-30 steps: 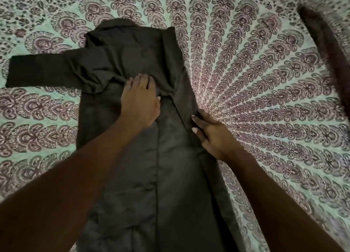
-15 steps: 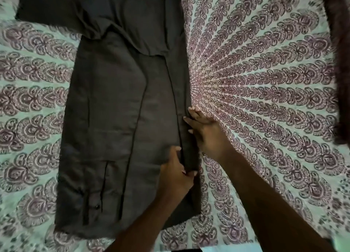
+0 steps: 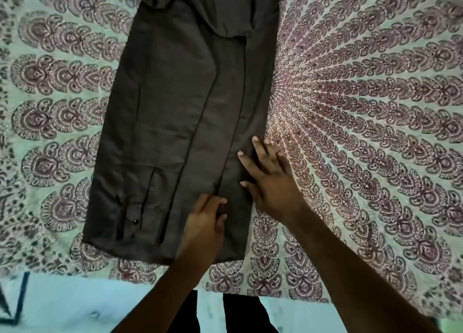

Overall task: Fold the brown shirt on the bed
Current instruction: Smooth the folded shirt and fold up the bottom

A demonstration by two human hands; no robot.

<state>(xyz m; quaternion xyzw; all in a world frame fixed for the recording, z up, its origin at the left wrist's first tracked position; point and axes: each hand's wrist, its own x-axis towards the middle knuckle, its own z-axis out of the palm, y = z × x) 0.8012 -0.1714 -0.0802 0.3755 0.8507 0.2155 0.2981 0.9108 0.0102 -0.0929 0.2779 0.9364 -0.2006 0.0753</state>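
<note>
**Right side of the shirt turned in, both hands at the hem end**

The brown shirt (image 3: 160,122) lay flat on the bed (image 3: 363,112), its long axis running straight away from the person, hem nearest and collar end out of sight past the top of the view. Its right side was folded in over the middle, leaving a long straight edge down that side. A cuff with a dark button (image 3: 135,221) rested near the hem on the left part.

The right hand (image 3: 269,180) lay open and flat on the folded right edge, fingers spread and pointing up the length of the shirt, palm partly on the patterned bedspread (image 3: 57,77) just beside the cloth. It gripped nothing; it only pressed. The left hand (image 3: 205,222) sat lower, close to the hem, its fingers curled at the inner seam of the folded panel. It looked to be pinching or nudging that edge, though I could not tell for certain whether cloth was caught between the fingers.

Both hands were at the near end, so the shirt stretched away from them along its length. The left hand stood nearer the hem, the right a little farther up. The unfolded left side lay across the shirt from both hands, and I judged the left hand the better placed to reach over and bring that side in.
</note>
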